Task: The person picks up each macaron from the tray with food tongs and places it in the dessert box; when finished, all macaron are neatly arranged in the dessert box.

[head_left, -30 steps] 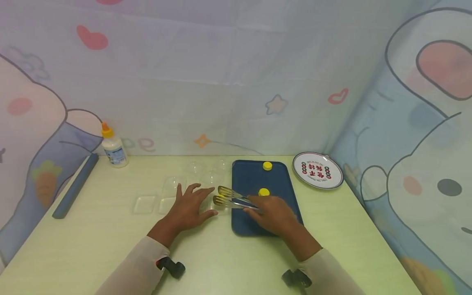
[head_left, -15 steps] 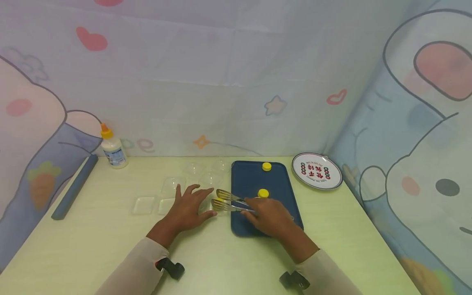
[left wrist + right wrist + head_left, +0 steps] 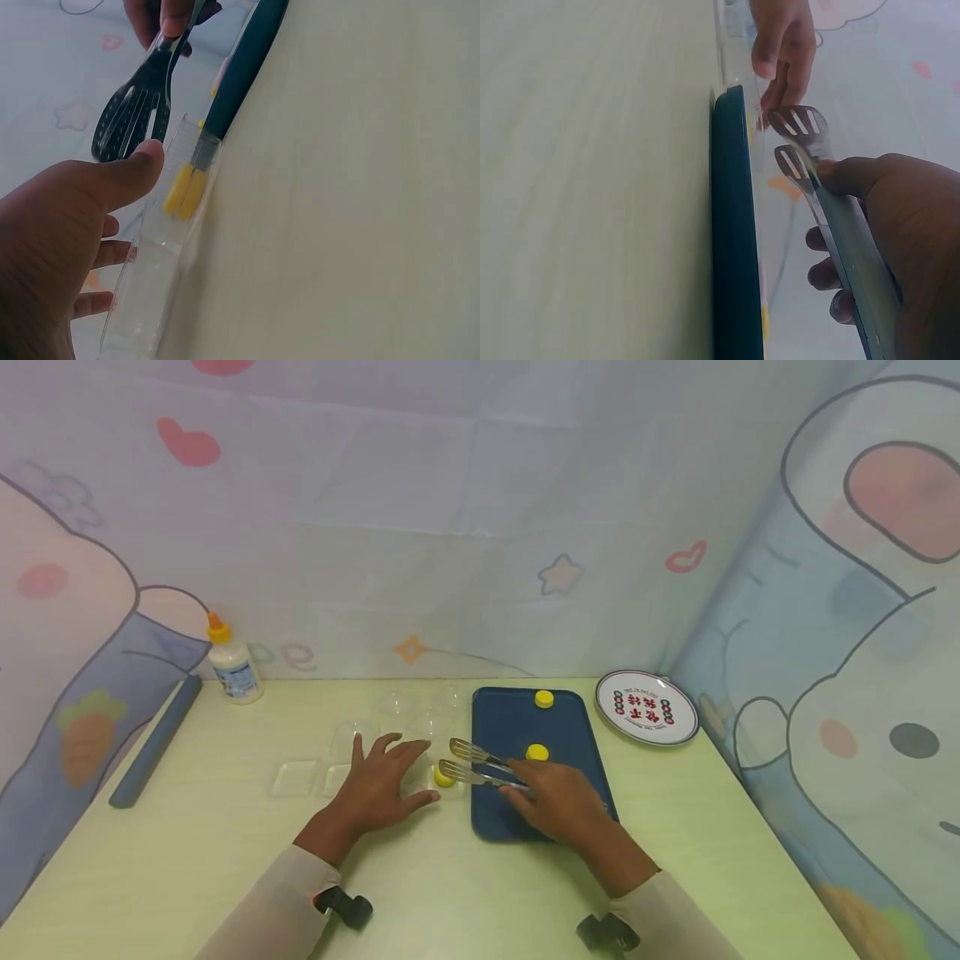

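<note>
My right hand (image 3: 558, 797) grips metal serving tongs (image 3: 840, 225) with slotted ends, their two blades apart over the left edge of the dark blue tray (image 3: 498, 714). Left of those tips, a yellow macaron-like disc (image 3: 444, 776) stands in a clear plastic box (image 3: 154, 259); in the left wrist view it is on edge, a seam down its middle. My left hand (image 3: 378, 785) spreads its fingers and thumb over and beside the clear box; whether they touch it is hard to tell. Two more yellow discs (image 3: 537, 752) lie on the tray.
Several clear box parts and lids (image 3: 295, 777) lie at left and behind my left hand. A glue bottle (image 3: 236, 672) and a blue-grey bar (image 3: 156, 742) are at far left. A printed white plate (image 3: 645, 708) sits right of the tray. Fabric walls border the table.
The tong tips were over the yellow disc in the box; they have drawn back slightly to the right, and the disc now shows free of them. My left hand has hardly moved.
</note>
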